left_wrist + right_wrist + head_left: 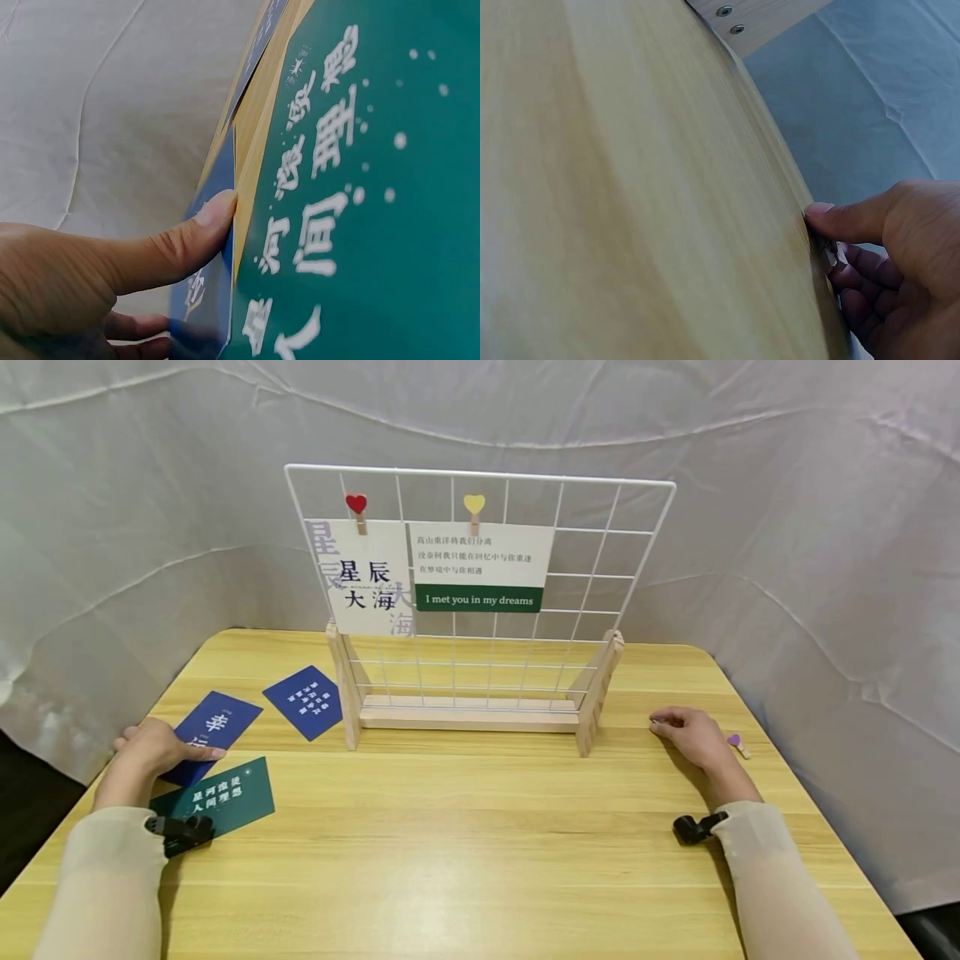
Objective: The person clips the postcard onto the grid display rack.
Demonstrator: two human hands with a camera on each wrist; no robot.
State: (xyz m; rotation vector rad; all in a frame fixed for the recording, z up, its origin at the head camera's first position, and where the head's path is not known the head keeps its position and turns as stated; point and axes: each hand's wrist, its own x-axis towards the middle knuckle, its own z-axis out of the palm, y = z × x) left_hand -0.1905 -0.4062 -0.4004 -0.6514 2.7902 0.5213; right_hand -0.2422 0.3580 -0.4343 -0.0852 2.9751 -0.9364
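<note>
At the table's left side, my left hand (153, 750) pinches a blue card (217, 720) by its near-left end. In the left wrist view the thumb (199, 232) lies on one face of that card, with fingers behind it. My right hand (693, 739), to the right of the wire grid stand, holds a small clothespin (830, 257) between thumb and fingers; most of it is hidden. Close to this hand, a clothespin with a purple heart (737, 743) lies on the table. A green card (232, 797) lies beneath the left wrist, beside the blue one.
The white wire grid (585, 568) stands in a wooden base (468, 718) mid-table. A red-heart clothespin (357, 508) and a yellow-heart one (474, 508) hold a white card (367, 610) and a green-and-white card (480, 578). Another blue card (306, 702) lies left of the base.
</note>
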